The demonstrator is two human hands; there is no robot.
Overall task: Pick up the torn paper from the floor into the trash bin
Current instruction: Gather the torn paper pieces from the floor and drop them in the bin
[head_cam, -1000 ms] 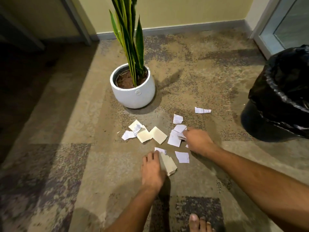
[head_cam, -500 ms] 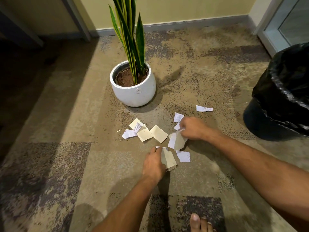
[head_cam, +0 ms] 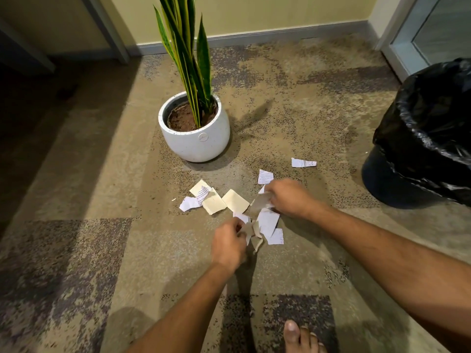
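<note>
Torn paper scattered on the carpet floor [head_cam: 76,200] in front of the white plant pot [head_cam: 196,141], mostly one loose cluster. Left hand [head_cam: 228,244] has fingers curled round a crumpled cream scrap [head_cam: 252,233], lifted just off the floor, blurred. Right hand [head_cam: 288,197] pinches another scrap [head_cam: 261,201], also raised and blurred, fingers clenched on it. Between and under the two hands: a white printed piece [head_cam: 267,221] and a smaller white piece [head_cam: 276,236] lying flat, touching or overlapping, can't tell which. Left of the hands, two cream squares [head_cam: 235,203] side by side, with a further cream piece and a white printed scrap [head_cam: 190,203] overlapping at their left end. One small printed scrap [head_cam: 265,176] lies just beyond the right hand, toward the wall. One lone strip [head_cam: 303,163] sits well apart to the right, between the cluster and the trash bin [head_cam: 423,138]. Bin stands at the right edge, lined with a black plastic bag, open top, inside too dark to see. Pot holds a tall green-yellow snake plant [head_cam: 188,54] in brown soil. Bare toes [head_cam: 298,337] at the bottom edge. Yellow wall with grey baseboard [head_cam: 280,35] at the back, glass door frame [head_cam: 407,34] top right.
</note>
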